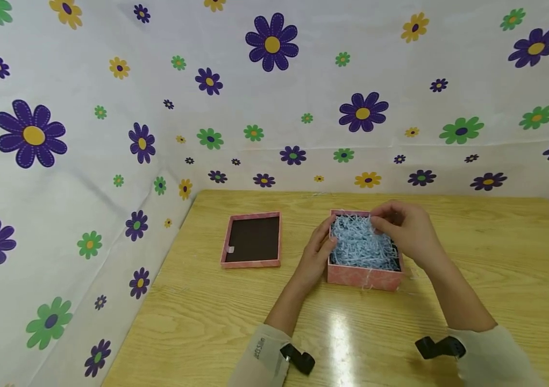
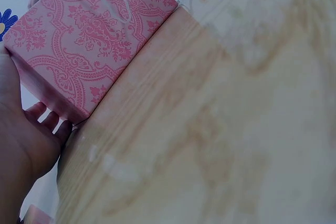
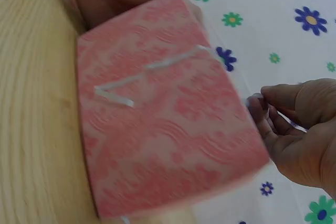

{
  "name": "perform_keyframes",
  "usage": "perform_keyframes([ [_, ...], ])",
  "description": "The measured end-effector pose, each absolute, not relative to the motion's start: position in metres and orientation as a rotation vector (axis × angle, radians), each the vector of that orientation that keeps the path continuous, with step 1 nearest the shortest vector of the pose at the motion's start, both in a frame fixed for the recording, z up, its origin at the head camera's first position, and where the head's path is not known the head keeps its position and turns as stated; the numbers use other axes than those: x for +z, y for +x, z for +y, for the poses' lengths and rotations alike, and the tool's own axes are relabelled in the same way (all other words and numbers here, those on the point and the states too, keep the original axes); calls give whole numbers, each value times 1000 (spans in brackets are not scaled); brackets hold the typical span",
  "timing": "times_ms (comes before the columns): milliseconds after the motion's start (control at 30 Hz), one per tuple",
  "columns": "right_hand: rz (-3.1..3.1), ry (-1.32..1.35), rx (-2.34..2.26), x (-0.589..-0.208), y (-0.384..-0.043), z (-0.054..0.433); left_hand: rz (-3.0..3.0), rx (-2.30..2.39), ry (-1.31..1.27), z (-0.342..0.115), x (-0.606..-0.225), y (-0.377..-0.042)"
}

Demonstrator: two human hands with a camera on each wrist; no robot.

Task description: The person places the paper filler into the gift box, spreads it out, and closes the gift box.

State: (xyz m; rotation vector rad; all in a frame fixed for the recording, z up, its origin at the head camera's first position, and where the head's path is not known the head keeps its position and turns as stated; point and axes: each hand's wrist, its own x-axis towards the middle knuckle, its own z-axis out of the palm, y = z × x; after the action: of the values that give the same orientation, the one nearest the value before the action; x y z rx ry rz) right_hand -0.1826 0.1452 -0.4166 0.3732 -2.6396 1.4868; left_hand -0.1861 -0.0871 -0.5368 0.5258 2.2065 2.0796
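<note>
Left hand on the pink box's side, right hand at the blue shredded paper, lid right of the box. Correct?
No: the lid lies left of the pink box, as the head view shows. Left hand on the box's side, right hand at the blue shredded paper: correct.

L hand (image 1: 314, 258) & R hand (image 1: 407, 231) were bare, as was a stretch of forearm right behind each. Further back from the L hand came the L sleeve (image 1: 259, 361), pale beige/off-white, w/ small dark lettering (image 1: 259, 348) nr its edge, too blurry to read for sure. Behind the R hand, the R sleeve (image 1: 497, 357) was approx. the same pale colour. Each had a chunky blk fitting on the inner side, i.e. facing the other arm: L fitting (image 1: 303, 362) bent w/ a rounded end & tiny shiny bit, R fitting (image 1: 429, 348) stepped, also round-cornered.
</note>
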Motion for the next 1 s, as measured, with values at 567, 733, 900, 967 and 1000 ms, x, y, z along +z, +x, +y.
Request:
perform_keyframes([
  [567,-3075,755,1176,-449,-197,110,2152,2099,554,-82,-537,-186],
  [733,-2984,740,1217,-437,-192,117,2154,2091,529,-82,-536,-185],
  [900,-2876,724,1277,-418,-182,134,2183,2078,514,-84,-536,-186],
  [967,-2855,729,1294,-413,-176,141,2194,2073,506,-86,-537,-186],
  [1000,-2846,741,1308,-413,-173,144,2201,2072,503,-87,-537,-186],
])
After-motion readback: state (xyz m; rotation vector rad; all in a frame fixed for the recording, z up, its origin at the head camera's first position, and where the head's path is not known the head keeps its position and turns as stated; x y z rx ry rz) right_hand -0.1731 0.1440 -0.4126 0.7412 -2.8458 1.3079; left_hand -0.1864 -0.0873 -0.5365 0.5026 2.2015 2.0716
